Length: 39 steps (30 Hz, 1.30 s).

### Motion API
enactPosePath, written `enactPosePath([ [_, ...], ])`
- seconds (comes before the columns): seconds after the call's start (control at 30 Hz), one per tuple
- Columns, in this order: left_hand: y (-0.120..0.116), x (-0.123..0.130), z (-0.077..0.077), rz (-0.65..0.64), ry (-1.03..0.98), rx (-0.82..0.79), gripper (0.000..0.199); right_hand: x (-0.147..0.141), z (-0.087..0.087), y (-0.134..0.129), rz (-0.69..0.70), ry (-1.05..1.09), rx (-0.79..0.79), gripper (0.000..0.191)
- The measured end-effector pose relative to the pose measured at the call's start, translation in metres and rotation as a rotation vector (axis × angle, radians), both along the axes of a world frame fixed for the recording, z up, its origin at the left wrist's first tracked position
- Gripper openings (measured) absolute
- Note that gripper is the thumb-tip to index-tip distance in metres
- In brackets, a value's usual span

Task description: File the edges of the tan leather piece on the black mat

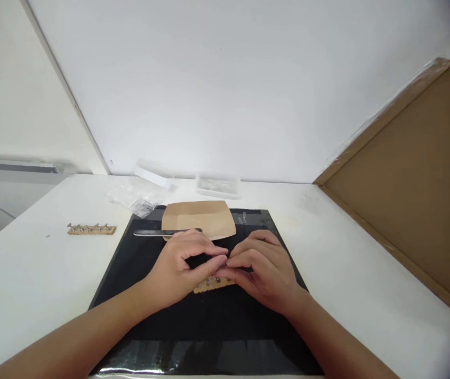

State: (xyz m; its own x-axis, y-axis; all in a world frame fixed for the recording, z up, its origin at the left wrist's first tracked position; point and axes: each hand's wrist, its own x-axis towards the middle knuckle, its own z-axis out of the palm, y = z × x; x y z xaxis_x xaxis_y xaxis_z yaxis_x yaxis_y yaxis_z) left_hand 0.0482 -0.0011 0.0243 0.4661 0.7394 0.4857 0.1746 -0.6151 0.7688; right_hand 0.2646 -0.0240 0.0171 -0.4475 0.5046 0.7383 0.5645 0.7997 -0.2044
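Observation:
My left hand (pixel 187 266) and my right hand (pixel 262 268) meet over a black mat (pixel 193 331). The fingertips of both are pinched together around something too small to make out. Just beneath them lies a tan strip (pixel 203 288) with small shiny metal pieces on it, partly covered by my right hand. Behind my left hand a flat metal tool (pixel 153 232) rests across the mat and reaches the edge of a tan sheet (pixel 199 216).
Another tan strip with metal pieces (pixel 91 230) lies on the white table (pixel 23 268) at the left. Farther back are a clear plastic bag (pixel 132 195), a white lid (pixel 152 176) and a translucent box (pixel 217 187). Small clear pieces (pixel 242 218) lie near the mat's back edge. Brown cardboard (pixel 414 184) stands at the right.

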Motion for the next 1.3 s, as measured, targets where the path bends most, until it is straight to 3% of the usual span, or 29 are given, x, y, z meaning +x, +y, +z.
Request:
enactPosePath([
  [0.17,0.0,-0.002,0.001,-0.063,-0.073,-0.202,0.014,-0.001,0.006,0.0,-0.072,0.072,-0.048,0.028],
  [0.47,-0.001,-0.001,-0.005,-0.011,-0.14,-0.422,0.023,0.002,0.004,0.001,-0.045,0.07,-0.079,0.031],
  [0.7,-0.001,-0.001,-0.006,-0.034,-0.167,-0.463,0.032,0.002,0.002,0.002,-0.002,0.065,-0.158,0.031],
  [0.8,0.0,-0.002,-0.006,-0.011,-0.09,-0.388,0.025,0.004,0.0,0.003,0.011,0.054,-0.209,0.026],
  [1.0,0.007,-0.008,-0.011,0.073,0.093,-0.031,0.017,0.021,0.0,0.008,0.037,-0.011,-0.451,0.023],
  [1.13,0.013,-0.009,-0.014,0.033,0.086,0.264,0.014,0.034,-0.001,0.011,0.093,0.0,-0.692,0.031],
  [1.3,0.015,-0.011,-0.018,-0.016,0.111,0.458,0.014,0.035,-0.005,0.014,0.15,-0.007,-0.755,0.031],
])
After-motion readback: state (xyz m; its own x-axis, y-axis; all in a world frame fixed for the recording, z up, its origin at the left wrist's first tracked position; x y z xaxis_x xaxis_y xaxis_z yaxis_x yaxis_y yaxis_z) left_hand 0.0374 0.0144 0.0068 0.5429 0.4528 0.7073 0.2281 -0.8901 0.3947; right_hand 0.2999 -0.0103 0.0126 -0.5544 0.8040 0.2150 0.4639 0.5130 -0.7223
